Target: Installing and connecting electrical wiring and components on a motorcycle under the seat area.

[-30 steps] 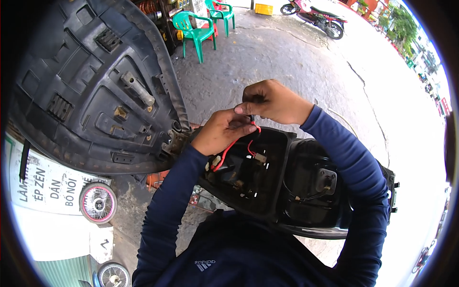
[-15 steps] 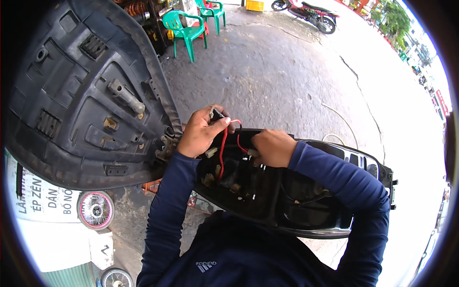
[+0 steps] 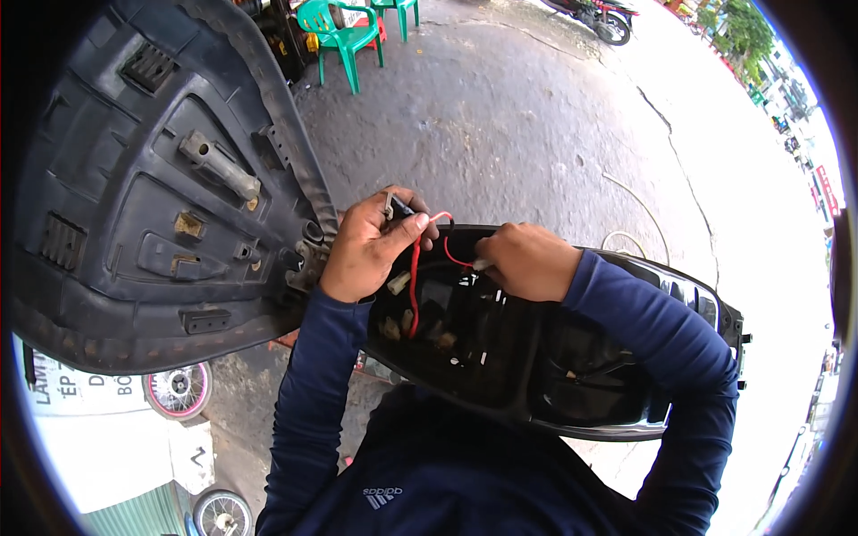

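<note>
My left hand grips a small dark electrical part with a pale metal piece, over the open scooter's storage well. Red wires run from that part, one down into the well, another across to the right. My right hand is closed on a pale connector at the end of the thinner wire, its fingertips mostly hidden. Pale connectors sit low in the well. The raised black seat, underside showing, fills the left of the view.
Green plastic chairs and a parked red scooter stand on the concrete ground beyond. A pale hose lies behind the scooter body. A pink-rimmed wheel and white signboard are at the lower left.
A second ago my hands were together on the wire; my right hand has moved down and right to the pale connector, while my left hand shifted slightly left, the dark part now showing.
</note>
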